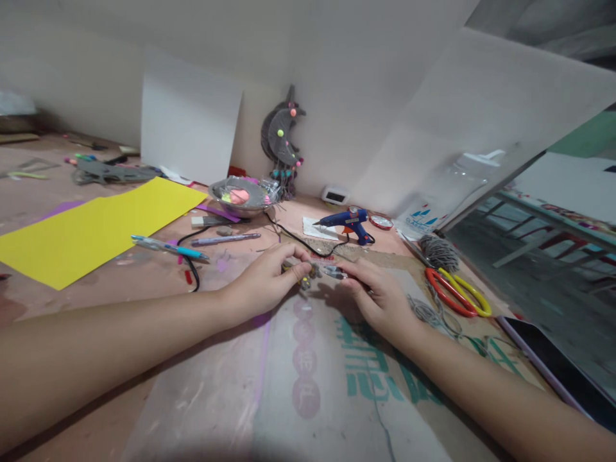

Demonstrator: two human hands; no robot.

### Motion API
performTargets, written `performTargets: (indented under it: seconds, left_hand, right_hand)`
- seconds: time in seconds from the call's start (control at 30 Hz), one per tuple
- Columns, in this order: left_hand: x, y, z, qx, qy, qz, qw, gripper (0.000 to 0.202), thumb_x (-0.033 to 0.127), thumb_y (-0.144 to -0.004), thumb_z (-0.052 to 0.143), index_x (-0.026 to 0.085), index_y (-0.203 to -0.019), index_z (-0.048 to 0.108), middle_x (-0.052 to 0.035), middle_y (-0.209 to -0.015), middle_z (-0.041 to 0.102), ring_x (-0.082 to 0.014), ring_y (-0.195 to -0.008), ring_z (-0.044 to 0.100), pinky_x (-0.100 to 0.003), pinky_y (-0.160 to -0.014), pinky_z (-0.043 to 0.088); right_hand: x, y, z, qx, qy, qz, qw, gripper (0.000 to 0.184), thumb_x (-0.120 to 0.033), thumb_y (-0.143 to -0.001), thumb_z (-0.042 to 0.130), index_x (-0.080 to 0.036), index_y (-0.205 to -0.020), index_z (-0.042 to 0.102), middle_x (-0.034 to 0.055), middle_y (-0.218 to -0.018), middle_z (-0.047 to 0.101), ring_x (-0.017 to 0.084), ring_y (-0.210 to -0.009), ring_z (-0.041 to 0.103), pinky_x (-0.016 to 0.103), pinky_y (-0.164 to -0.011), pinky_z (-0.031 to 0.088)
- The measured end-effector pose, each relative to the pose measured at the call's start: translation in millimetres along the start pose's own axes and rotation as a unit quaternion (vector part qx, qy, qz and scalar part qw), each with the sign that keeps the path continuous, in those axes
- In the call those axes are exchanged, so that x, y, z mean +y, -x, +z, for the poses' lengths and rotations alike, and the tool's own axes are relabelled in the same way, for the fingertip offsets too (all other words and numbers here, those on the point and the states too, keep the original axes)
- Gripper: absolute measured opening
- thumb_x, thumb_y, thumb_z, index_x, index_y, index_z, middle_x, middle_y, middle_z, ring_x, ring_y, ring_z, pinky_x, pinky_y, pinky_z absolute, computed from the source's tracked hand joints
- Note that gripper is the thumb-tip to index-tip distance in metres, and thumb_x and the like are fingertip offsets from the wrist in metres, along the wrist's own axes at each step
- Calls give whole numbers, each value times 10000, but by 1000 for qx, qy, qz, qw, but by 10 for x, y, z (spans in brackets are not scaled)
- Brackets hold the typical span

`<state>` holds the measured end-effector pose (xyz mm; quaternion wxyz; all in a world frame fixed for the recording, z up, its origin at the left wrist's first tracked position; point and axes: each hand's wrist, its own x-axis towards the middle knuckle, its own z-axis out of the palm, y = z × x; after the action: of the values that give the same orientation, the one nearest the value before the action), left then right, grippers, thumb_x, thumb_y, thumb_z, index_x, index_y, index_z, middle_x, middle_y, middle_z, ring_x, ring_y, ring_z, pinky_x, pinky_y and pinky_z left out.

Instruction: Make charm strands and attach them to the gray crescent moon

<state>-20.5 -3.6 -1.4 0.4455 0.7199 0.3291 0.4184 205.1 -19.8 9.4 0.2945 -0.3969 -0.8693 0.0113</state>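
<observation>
My left hand point(269, 279) and my right hand point(378, 296) meet at the middle of the table, over a plastic sheet with green print point(327, 378). The left fingers are pinched on a small grey and yellow craft piece point(305, 274). Fingers of the right hand are closed round a small metal tool point(335, 272) whose tip points at that piece. The piece is tiny and partly hidden by the fingers.
Yellow paper point(96, 224) lies at the left, with pens point(168, 247) beside it. Behind the hands stand a foil bowl point(240, 196), a blue glue gun point(349, 222) and a grey moon ornament point(283, 138). Red and yellow scissors point(457, 292), grey twine point(437, 251) and a phone point(558, 366) lie at the right.
</observation>
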Motion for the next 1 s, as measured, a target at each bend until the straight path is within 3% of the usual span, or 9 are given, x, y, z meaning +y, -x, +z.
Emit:
performTargets:
  seconds: [0.27, 0.53, 1.0]
  left_hand:
    - [1, -1, 5, -12, -10, 0, 1000, 187, 329, -896, 480, 161, -851, 549, -40, -847, 591, -171, -821, 557, -319, -765, 455]
    - [-1, -8, 8, -32, 1, -7, 999, 194, 339, -897, 477, 163, -845, 540, -34, -821, 575, -168, -794, 543, -309, -734, 445]
    - [-9, -4, 14, -34, 26, -21, 999, 196, 351, -893, 478, 165, -846, 520, -22, -788, 563, -155, -748, 541, -297, -700, 447]
  right_hand:
    - [-14, 2, -17, 0, -4, -37, 999, 246, -228, -924, 461, -142, -1109, 598, 53, -760, 569, 167, -711, 550, 276, -628, 437]
    - [2, 5, -17, 5, -15, -32, 999, 244, -287, -939, 432, -203, -1083, 609, 33, -735, 563, 165, -678, 543, 278, -600, 436]
    - [-9, -4, -12, 1, -48, -32, 998, 231, -277, -932, 447, -208, -1069, 619, 34, -762, 602, 160, -699, 572, 275, -626, 456]
